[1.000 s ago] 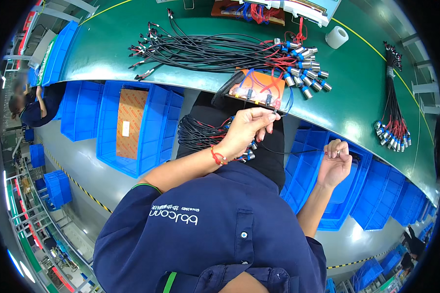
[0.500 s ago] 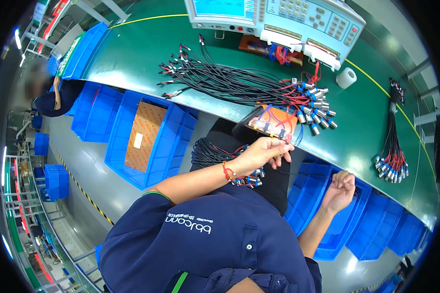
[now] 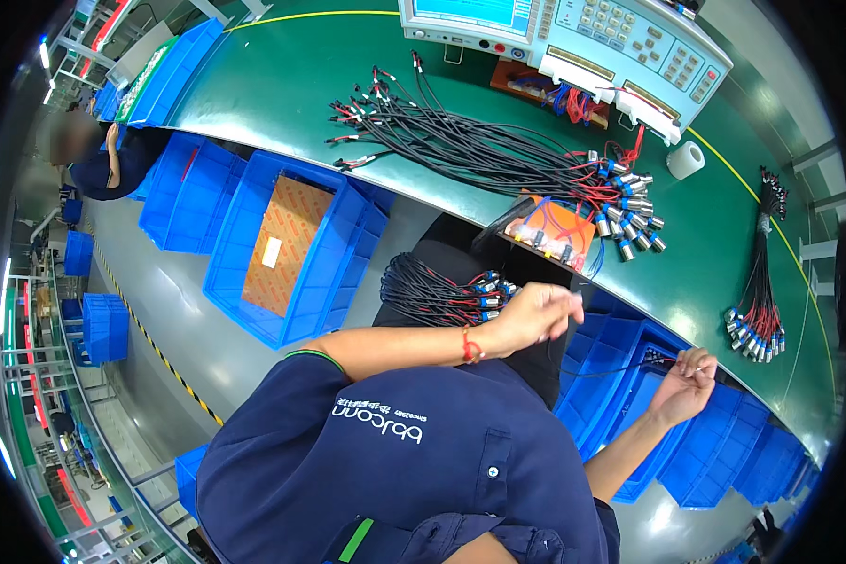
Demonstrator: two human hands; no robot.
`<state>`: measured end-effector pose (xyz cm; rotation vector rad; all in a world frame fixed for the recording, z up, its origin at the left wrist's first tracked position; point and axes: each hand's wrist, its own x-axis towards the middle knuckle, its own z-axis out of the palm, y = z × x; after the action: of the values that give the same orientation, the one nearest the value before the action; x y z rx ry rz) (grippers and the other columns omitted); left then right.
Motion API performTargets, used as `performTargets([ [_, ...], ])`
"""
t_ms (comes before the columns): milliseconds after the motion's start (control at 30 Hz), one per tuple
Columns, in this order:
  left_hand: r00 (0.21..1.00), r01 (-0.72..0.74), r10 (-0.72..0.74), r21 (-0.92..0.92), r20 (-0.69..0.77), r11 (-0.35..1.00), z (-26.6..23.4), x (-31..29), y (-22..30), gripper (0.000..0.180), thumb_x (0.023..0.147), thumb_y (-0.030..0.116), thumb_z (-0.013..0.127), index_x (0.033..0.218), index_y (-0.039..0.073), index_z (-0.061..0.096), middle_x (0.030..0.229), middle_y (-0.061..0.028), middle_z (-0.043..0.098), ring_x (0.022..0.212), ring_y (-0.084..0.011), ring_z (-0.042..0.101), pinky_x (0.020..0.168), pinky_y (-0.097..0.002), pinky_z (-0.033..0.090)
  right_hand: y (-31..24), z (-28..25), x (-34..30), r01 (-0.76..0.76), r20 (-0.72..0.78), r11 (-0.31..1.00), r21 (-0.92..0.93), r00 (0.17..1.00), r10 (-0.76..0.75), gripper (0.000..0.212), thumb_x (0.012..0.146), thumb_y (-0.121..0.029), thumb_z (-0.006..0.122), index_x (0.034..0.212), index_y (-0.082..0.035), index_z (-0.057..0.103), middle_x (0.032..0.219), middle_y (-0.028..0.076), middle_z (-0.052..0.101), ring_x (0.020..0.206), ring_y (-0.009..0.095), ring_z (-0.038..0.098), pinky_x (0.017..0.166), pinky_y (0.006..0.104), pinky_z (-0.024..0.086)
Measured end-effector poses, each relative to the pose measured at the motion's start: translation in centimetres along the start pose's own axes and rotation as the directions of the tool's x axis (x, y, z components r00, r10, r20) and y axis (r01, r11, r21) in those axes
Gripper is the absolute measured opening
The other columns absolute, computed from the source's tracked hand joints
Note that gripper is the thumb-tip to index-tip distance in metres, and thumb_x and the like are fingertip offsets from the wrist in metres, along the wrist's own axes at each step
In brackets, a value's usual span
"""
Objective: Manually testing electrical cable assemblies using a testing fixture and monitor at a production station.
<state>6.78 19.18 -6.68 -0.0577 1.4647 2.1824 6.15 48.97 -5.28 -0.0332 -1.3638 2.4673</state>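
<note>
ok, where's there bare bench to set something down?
Green bench is bare at left, between the blue bin and the loose cables. Another patch sits at right, between the silver plugs and the tied bundle, below the white roll. Crowded: around the orange block, with plugs and wires close by.

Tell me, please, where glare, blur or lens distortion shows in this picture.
In the head view throughout: the green table curves toward the rim; glare whitens the grey floor; the co-worker's head is smudged; the thin black cable at the right hand fades against the dark trousers.
</note>
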Motion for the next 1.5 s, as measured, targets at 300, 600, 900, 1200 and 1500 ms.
performTargets([
  [300, 0.603, -0.637, 0.654, 0.218, -0.457, 0.739, -9.4, -5.2, 9.7, 0.034, 0.102, 0.031, 0.049, 0.101, -0.001, 0.061, 0.070, -0.0037, 0.059, 0.054, -0.0102, 0.055, 0.050, -0.0228, 0.044, -1.5, 5.0, 4.2, -0.129, 0.232, 0.961, 0.244, 0.970, 0.071, 0.015, 0.076, -0.007, 0.052, 0.082, -0.009, 0.039, 0.068, 0.001, 0.030, 0.066, 0.013, 0.030, 0.067, 0.0301, 0.027],
  [600, 0.442, -0.727, 0.568, 0.094, -0.695, 0.680, -23.0, -5.3, 16.3, 0.036, 0.100, 0.027, 0.053, 0.116, -0.005, 0.058, 0.094, -0.0096, 0.062, 0.087, -0.0187, 0.059, 0.080, -0.0333, 0.052, 9.4, 17.7, 11.6, -0.325, 0.475, 0.882, 0.341, 0.869, 0.136, 0.015, 0.079, -0.012, 0.047, 0.084, 0.001, 0.052, 0.070, 0.006, 0.041, 0.071, 0.018, 0.039, 0.074, 0.0321, 0.033],
  [900, 0.986, -0.083, 0.147, 0.546, -0.074, 0.834, -15.7, -8.0, 6.4, 0.023, 0.098, 0.017, 0.055, 0.100, -0.002, 0.068, 0.086, -0.0069, 0.067, 0.085, -0.0134, 0.064, 0.080, -0.0279, 0.052, 13.6, 19.2, 11.1, -0.066, 0.375, 0.998, 0.013, 0.925, 0.056, 0.014, 0.084, -0.007, 0.039, 0.084, 0.002, 0.051, 0.073, 0.006, 0.047, 0.071, 0.014, 0.040, 0.072, 0.0256, 0.036],
  [1200, 0.968, -0.101, 0.233, 0.995, 0.098, -0.003, -13.1, -3.1, -1.8, 0.012, 0.081, 0.015, 0.066, 0.083, 0.004, 0.066, 0.084, -0.0105, 0.062, 0.084, -0.0288, 0.062, 0.073, -0.0401, 0.051, 12.8, 19.7, 10.4, 0.224, 0.391, 0.838, -0.498, 0.920, -0.014, 0.021, 0.082, -0.003, 0.039, 0.092, 0.001, 0.057, 0.085, 0.011, 0.056, 0.080, 0.018, 0.049, 0.077, 0.0279, 0.040],
  [1500, 0.890, -0.324, 0.422, 0.890, 0.172, 0.321, -9.4, -4.4, 1.5, 0.010, 0.084, 0.009, 0.063, 0.084, -0.001, 0.060, 0.081, -0.0162, 0.061, 0.077, -0.0356, 0.060, 0.069, -0.0418, 0.049, 9.3, 18.6, -1.0, 0.671, 0.818, 0.558, -0.488, 0.575, 0.024, 0.028, 0.083, -0.006, 0.059, 0.111, -0.005, 0.059, 0.103, 0.013, 0.061, 0.101, 0.030, 0.055, 0.091, 0.0410, 0.040],
])
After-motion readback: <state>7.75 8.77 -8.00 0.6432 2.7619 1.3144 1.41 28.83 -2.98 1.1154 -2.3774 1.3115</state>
